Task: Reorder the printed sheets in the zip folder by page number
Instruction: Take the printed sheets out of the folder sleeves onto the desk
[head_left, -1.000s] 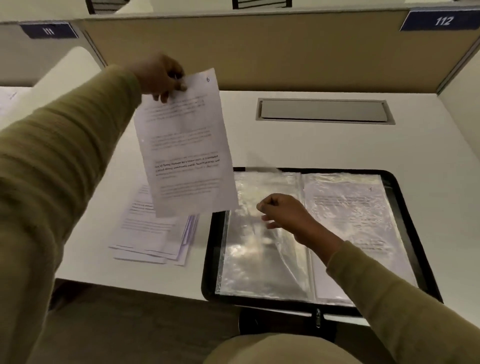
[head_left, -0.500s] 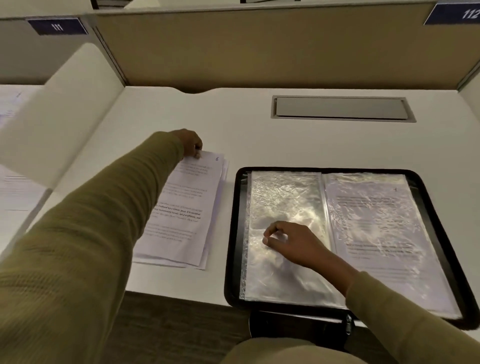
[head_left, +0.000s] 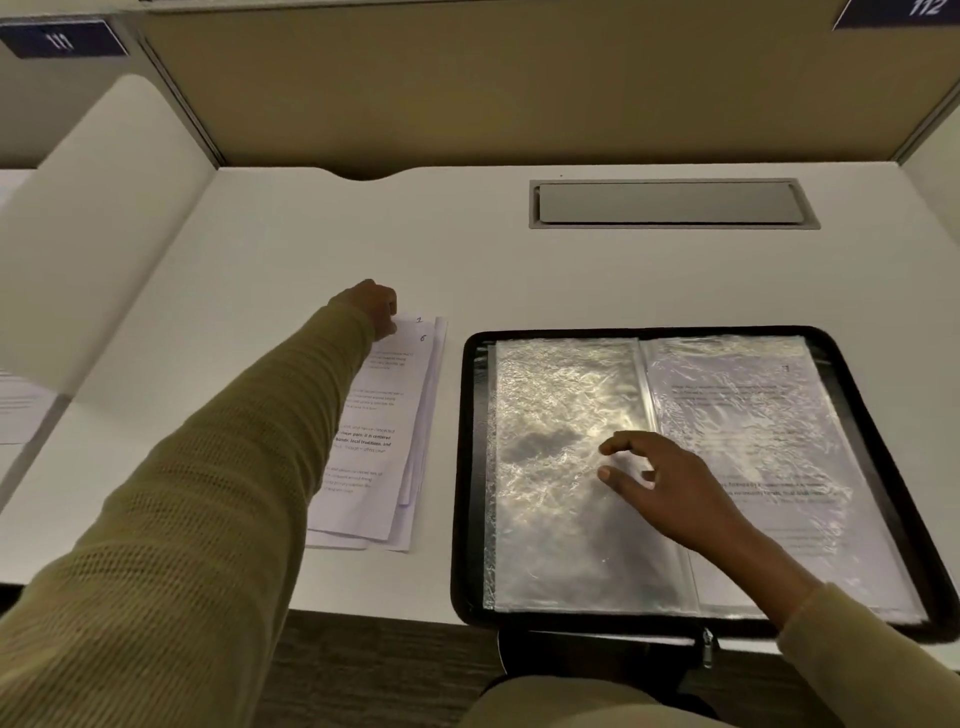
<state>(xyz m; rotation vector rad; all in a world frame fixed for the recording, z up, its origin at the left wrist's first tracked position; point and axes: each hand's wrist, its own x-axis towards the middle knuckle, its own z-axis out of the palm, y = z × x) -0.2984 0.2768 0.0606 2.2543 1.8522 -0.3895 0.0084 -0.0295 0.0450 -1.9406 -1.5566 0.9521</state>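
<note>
Stack of printed sheets (head_left: 384, 467) lies on the bench (head_left: 311, 234) just left of the open zip folder (head_left: 470, 467) — left hand (head_left: 370, 306) fingers curled, pinching its top corner — right hand (head_left: 670, 488) over the folder's empty sleeve (head_left: 550, 405), fingers loosely spread, holding nothing.

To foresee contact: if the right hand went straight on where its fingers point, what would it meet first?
Likely the folder's left rim, then the stack; the right hand's height over the sleeve is unclear.
</note>
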